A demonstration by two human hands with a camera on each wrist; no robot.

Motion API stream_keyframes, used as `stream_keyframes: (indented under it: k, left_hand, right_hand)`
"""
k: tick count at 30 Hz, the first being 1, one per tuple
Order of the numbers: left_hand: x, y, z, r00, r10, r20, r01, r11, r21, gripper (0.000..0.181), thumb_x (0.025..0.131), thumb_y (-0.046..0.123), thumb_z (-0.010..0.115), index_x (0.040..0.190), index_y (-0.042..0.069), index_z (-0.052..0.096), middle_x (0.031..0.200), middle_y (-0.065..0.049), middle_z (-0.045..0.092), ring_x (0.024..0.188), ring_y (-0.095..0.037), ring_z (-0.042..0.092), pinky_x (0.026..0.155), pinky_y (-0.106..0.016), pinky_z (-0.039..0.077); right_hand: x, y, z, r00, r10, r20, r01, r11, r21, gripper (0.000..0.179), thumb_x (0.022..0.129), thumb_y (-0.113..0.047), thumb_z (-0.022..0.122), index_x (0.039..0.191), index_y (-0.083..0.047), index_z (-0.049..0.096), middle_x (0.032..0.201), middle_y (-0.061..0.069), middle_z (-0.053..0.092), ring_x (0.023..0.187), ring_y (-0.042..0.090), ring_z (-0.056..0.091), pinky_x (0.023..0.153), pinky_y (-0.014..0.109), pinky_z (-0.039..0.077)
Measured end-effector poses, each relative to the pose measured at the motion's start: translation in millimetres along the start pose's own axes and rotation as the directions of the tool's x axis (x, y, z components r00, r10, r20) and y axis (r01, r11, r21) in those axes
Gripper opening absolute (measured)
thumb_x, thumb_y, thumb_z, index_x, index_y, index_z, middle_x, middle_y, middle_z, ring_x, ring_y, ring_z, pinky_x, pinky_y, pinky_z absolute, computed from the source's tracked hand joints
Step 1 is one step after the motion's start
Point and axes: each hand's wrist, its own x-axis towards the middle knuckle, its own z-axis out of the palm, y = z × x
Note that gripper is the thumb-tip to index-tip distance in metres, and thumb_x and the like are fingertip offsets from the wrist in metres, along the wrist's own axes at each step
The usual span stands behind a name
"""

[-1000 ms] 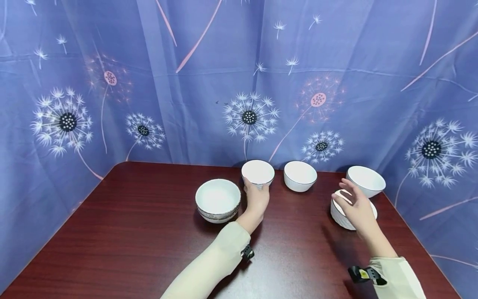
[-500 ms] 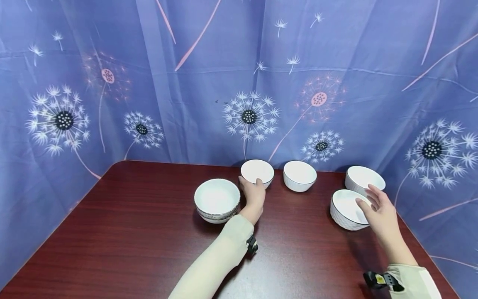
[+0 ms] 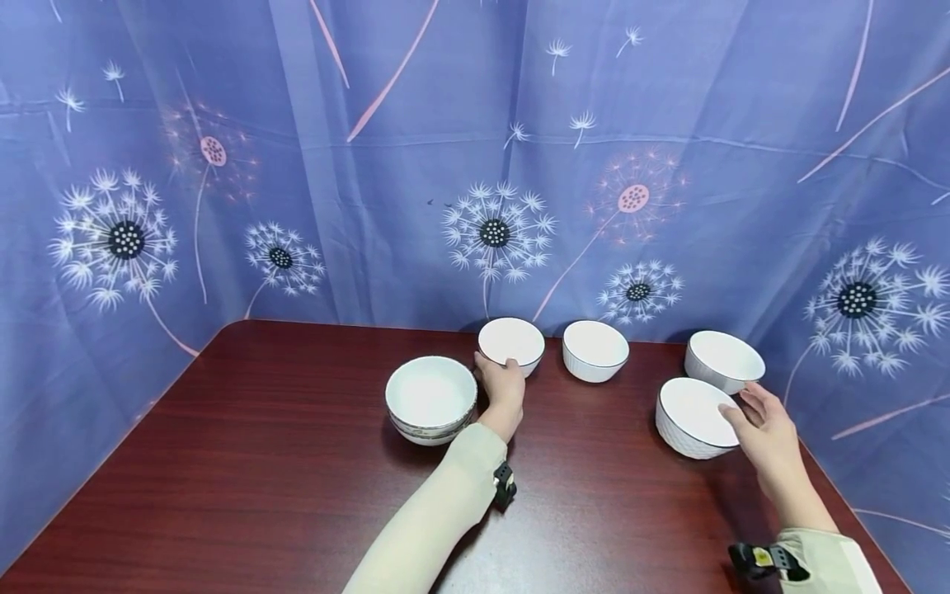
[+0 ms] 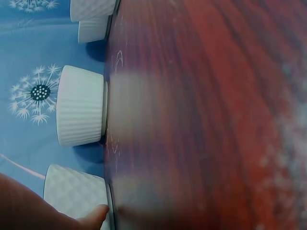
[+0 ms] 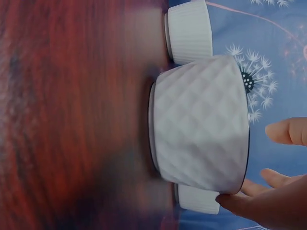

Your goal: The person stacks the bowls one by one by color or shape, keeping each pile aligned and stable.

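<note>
A small white bowl (image 3: 512, 340) with a dark rim stands upright at the back of the table. My left hand (image 3: 503, 392) holds it from the front, fingers at its left side and thumb on the right. The left wrist view shows the thumb touching this bowl's diamond-patterned wall (image 4: 74, 194) near the base; the other fingers are mostly hidden. On the right, my right hand (image 3: 772, 437) is beside a larger diamond-patterned white bowl (image 3: 690, 433). Its thumb is apart from the rim and its fingers are spread, with fingertips close to the bowl's edge in the right wrist view.
Left of my left hand sits a stack of bowls (image 3: 432, 396) with a patterned outside. A ribbed white bowl (image 3: 596, 351) stands near the back edge, another white bowl (image 3: 723, 360) behind the right one. Blue dandelion curtains (image 3: 386, 206) border the dark red table (image 3: 223, 462).
My right hand has moved right and back from over the front right bowl to its right side. My left hand has slid slightly down on its bowl. The bowls have stayed in place.
</note>
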Motion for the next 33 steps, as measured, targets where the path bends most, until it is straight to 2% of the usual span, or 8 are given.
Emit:
stream_keyframes:
  k: [6, 7, 10, 13, 20, 23, 28, 33]
  left_hand:
    - [0.8, 0.1, 1.2, 0.999, 0.033, -0.014, -0.033, 0.999, -0.031, 0.072, 0.088, -0.003, 0.05, 0.151, -0.005, 0.014, 0.15, -0.032, 0.02, 0.14, -0.038, 0.021, 0.113, -0.044, 0.024]
    - [0.8, 0.0, 1.4, 0.999, 0.034, -0.012, -0.034, 0.999, -0.036, 0.072, 0.088, -0.004, 0.049, 0.151, -0.005, 0.014, 0.15, -0.032, 0.019, 0.141, -0.038, 0.021, 0.114, -0.044, 0.024]
    - [1.0, -0.5, 1.5, 1.0, 0.03, -0.005, -0.03, 0.998, -0.053, 0.073, 0.088, -0.005, 0.049, 0.151, -0.003, 0.014, 0.152, -0.03, 0.018, 0.142, -0.037, 0.018, 0.114, -0.043, 0.022]
    - [0.5, -0.6, 1.2, 1.0, 0.028, 0.004, -0.027, 0.998, -0.061, 0.072, 0.088, -0.005, 0.048, 0.152, -0.002, 0.014, 0.152, -0.029, 0.018, 0.142, -0.036, 0.018, 0.114, -0.043, 0.022]
    - [-1.4, 0.2, -0.4, 0.999, 0.036, 0.018, -0.034, 0.996, -0.076, 0.071, 0.089, -0.007, 0.047, 0.152, 0.0, 0.015, 0.151, -0.029, 0.02, 0.141, -0.037, 0.022, 0.113, -0.044, 0.024]
    - [-1.9, 0.8, -1.5, 0.999, 0.037, 0.026, -0.035, 0.996, -0.081, 0.072, 0.088, -0.007, 0.046, 0.152, 0.0, 0.015, 0.152, -0.029, 0.019, 0.141, -0.038, 0.021, 0.114, -0.044, 0.023]
    - [-1.3, 1.3, -3.1, 0.997, 0.053, 0.047, -0.049, 0.995, -0.091, 0.073, 0.088, -0.008, 0.044, 0.153, 0.001, 0.012, 0.154, -0.027, 0.015, 0.142, -0.038, 0.019, 0.114, -0.045, 0.022]
    - [-2.4, 3.0, -4.9, 0.997, 0.06, 0.054, -0.056, 0.995, -0.079, 0.074, 0.087, -0.009, 0.044, 0.153, 0.001, 0.013, 0.153, -0.028, 0.019, 0.141, -0.038, 0.022, 0.114, -0.045, 0.022]
  right_hand:
    - [2.1, 7, -3, 0.993, 0.076, 0.086, -0.077, 0.997, -0.002, 0.072, 0.101, -0.025, 0.045, 0.15, 0.009, 0.005, 0.147, 0.039, 0.02, 0.138, 0.039, 0.022, 0.08, -0.001, 0.03]
    - [2.4, 8, -4, 0.991, 0.083, 0.105, -0.084, 0.996, -0.001, 0.072, 0.101, -0.026, 0.044, 0.149, 0.01, 0.004, 0.147, 0.04, 0.018, 0.134, 0.032, 0.033, 0.078, 0.001, 0.033]
    - [3.0, 11, -6, 0.981, 0.11, 0.161, -0.117, 0.993, 0.031, 0.071, 0.102, -0.025, 0.04, 0.147, 0.014, 0.0, 0.145, 0.043, 0.017, 0.105, 0.004, 0.054, 0.073, 0.008, 0.043]
    - [4.4, 14, -6, 0.967, 0.145, 0.209, -0.169, 0.98, 0.102, 0.068, 0.102, -0.02, 0.035, 0.145, 0.016, -0.004, 0.144, 0.044, 0.013, 0.077, -0.016, 0.045, 0.068, 0.017, 0.052]
    - [5.0, 20, -7, 0.951, 0.183, 0.25, -0.237, 0.949, 0.207, 0.062, 0.102, -0.013, 0.028, 0.146, 0.014, -0.007, 0.142, 0.04, 0.011, 0.075, -0.007, 0.053, 0.071, 0.032, 0.057]
    - [4.3, 23, -8, 0.953, 0.176, 0.248, -0.238, 0.94, 0.244, 0.061, 0.101, -0.011, 0.028, 0.146, 0.014, -0.005, 0.131, 0.037, 0.027, 0.074, 0.0, 0.059, 0.069, 0.034, 0.058]
    - [4.0, 27, -10, 0.952, 0.163, 0.257, -0.238, 0.925, 0.296, 0.061, 0.1, -0.01, 0.028, 0.147, 0.013, -0.003, 0.107, 0.007, 0.048, 0.075, 0.006, 0.063, 0.069, 0.037, 0.058]
    - [4.3, 27, -10, 0.951, 0.16, 0.263, -0.241, 0.918, 0.315, 0.061, 0.099, -0.009, 0.028, 0.147, 0.012, -0.003, 0.104, -0.002, 0.047, 0.075, 0.007, 0.063, 0.07, 0.038, 0.058]
